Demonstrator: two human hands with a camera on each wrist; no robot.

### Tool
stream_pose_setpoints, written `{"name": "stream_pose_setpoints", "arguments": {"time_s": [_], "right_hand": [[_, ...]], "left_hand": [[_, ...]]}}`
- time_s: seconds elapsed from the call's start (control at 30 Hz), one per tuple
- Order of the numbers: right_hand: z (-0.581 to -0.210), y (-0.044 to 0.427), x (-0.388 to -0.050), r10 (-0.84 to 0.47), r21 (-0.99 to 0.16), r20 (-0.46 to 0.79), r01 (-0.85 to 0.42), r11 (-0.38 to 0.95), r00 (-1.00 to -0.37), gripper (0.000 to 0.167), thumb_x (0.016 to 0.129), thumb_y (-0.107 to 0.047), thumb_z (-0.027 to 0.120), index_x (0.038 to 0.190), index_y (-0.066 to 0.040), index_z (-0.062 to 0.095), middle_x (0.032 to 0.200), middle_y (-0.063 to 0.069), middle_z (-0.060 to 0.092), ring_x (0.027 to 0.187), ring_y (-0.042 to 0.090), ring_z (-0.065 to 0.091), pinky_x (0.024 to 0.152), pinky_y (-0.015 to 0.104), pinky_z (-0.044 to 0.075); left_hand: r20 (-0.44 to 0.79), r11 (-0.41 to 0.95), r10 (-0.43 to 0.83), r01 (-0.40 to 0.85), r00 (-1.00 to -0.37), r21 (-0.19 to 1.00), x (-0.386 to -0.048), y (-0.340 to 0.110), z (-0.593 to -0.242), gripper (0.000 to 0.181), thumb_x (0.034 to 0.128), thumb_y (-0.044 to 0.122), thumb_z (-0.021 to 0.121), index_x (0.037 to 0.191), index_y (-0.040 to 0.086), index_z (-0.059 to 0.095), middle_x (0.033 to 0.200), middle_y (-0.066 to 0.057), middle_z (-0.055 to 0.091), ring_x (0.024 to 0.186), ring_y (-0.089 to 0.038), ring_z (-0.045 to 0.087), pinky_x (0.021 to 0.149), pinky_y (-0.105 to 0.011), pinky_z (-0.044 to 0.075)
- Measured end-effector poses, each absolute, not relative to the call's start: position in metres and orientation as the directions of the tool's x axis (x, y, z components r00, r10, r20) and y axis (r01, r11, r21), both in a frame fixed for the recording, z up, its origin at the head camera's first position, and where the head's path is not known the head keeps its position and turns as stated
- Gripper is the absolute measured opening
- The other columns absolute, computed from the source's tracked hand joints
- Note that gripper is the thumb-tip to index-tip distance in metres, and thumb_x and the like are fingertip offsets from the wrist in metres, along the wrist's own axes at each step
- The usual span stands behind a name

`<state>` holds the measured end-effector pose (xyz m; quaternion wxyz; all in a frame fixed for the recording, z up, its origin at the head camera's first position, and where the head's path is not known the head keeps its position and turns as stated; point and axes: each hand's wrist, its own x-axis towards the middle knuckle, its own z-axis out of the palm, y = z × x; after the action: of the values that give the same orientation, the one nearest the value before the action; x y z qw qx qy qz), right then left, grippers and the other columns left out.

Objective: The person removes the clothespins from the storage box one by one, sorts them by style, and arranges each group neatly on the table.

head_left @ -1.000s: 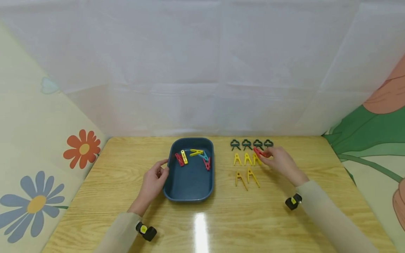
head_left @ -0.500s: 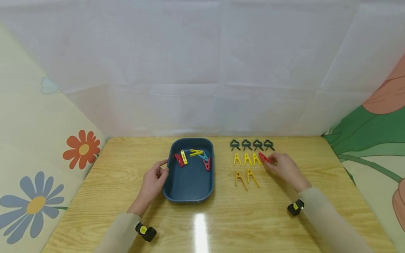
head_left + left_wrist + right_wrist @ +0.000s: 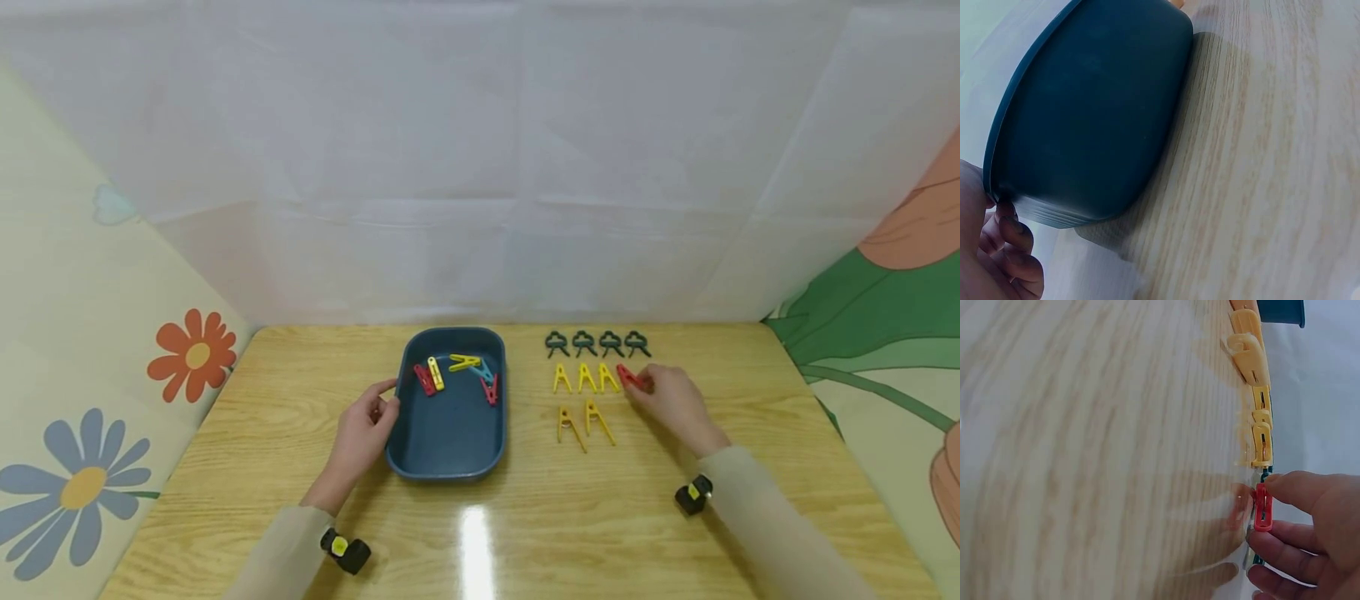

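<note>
A blue tray (image 3: 448, 433) holds red, yellow and blue clothespins in its upper part. At its left side, my left hand (image 3: 363, 433) pinches the rim between thumb and curled fingers; the left wrist view shows this hand (image 3: 997, 250) at the tray's edge (image 3: 1085, 112). My right hand (image 3: 675, 402) pinches a red clothespin (image 3: 628, 376) at the right end of a row of three yellow clothespins (image 3: 587, 379). Seen from the right wrist, the red clothespin (image 3: 1263, 507) stands between the thumb and fingers of that hand (image 3: 1316, 531), beside the yellow ones (image 3: 1262, 444).
Several dark green clips (image 3: 583, 342) form a row behind the yellow clothespins. Two larger orange-yellow clothespins (image 3: 591, 421) lie in front, nearer the camera. A white sheet (image 3: 480, 167) rises at the back edge of the wooden table (image 3: 570, 525).
My right hand has carried the red clothespin from above the third yellow one to the right and down beside it. My left hand and the tray have stayed put.
</note>
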<state>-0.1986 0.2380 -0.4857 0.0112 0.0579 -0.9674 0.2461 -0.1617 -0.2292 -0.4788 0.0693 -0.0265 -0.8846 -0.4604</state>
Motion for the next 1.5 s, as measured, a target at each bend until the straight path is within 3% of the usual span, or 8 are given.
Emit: {"name": "stream_pose_setpoints", "arguments": {"time_s": [0.37,0.67,1.5], "right_hand": [[-0.4871,0.2338,-0.1981,-0.076,-0.47,0.043,-0.088,0.878,-0.996,0.027,0.095,-0.022,0.072,0.097,0.004,0.069,0.082,0.011,0.062,0.072,0.023,0.056,0.064,0.037,0.047],[-0.4869,0.2331,-0.1967,-0.071,-0.455,0.035,-0.079,0.887,-0.997,0.031,0.097,-0.026,0.072,0.1,0.005,0.069,0.087,0.014,0.067,0.077,0.026,0.061,0.07,0.044,0.052],[-0.4857,0.2347,-0.1992,-0.079,-0.453,0.038,-0.088,0.887,-0.996,0.035,0.1,-0.031,0.068,0.101,0.005,0.07,0.087,0.014,0.067,0.075,0.025,0.06,0.067,0.041,0.05]], "left_hand": [[0.152,0.578,-0.021,0.112,-0.988,0.808,-0.1612,-0.2297,-0.4805,0.034,0.1039,0.008,0.059,0.136,-0.001,0.063,0.077,-0.005,0.057,0.059,-0.009,0.047,0.055,-0.024,0.039],[0.132,0.596,-0.026,0.091,-0.991,0.798,-0.1608,-0.2294,-0.4792,0.035,0.1043,0.009,0.059,0.137,-0.002,0.062,0.076,-0.005,0.056,0.06,-0.013,0.047,0.055,-0.024,0.039],[0.143,0.596,-0.028,0.098,-0.989,0.797,-0.1609,-0.2286,-0.4786,0.035,0.1039,0.009,0.059,0.137,-0.003,0.062,0.076,-0.005,0.056,0.06,-0.012,0.046,0.054,-0.024,0.038]]}}
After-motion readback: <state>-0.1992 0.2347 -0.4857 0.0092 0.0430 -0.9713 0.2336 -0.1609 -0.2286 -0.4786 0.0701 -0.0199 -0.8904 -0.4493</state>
